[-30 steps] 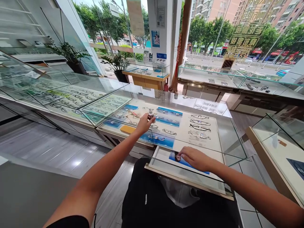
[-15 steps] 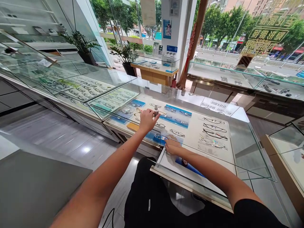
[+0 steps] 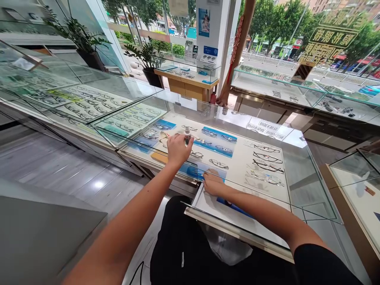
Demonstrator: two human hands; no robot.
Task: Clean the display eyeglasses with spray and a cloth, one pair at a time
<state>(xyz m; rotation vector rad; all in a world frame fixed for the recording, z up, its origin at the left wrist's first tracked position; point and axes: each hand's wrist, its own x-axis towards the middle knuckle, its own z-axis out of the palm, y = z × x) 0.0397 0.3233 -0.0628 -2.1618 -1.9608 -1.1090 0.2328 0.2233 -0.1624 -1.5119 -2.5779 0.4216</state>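
White at the top and darker below, a small bottle is held upright by the left hand, which is closed about its side with the thumb to the right; whether its base is touching the glass cannot be told. By the right hand, the space beneath the glass is entered through the pulled-out drawer; its fingers are bent, their tips placed at a blue card, and whether anything is gripped by them cannot be told. Under the right forearm, a second blue card is partly covered inside the drawer. Just left of the bottle, a cream cloth item is seen through the glass, with an orange case nearer the front edge. Beyond the right hand, a single pair of eyeglasses is laid on the pale lining, and farther back more pairs are set out on a large blue sheet. Toward the right end of the glass-topped worktop, a column of frames is displayed; to the left, crowded rows of spectacles are shown. Farther off, a wooden display cabinet is flanked by a potted plant, and trees are seen through the window.
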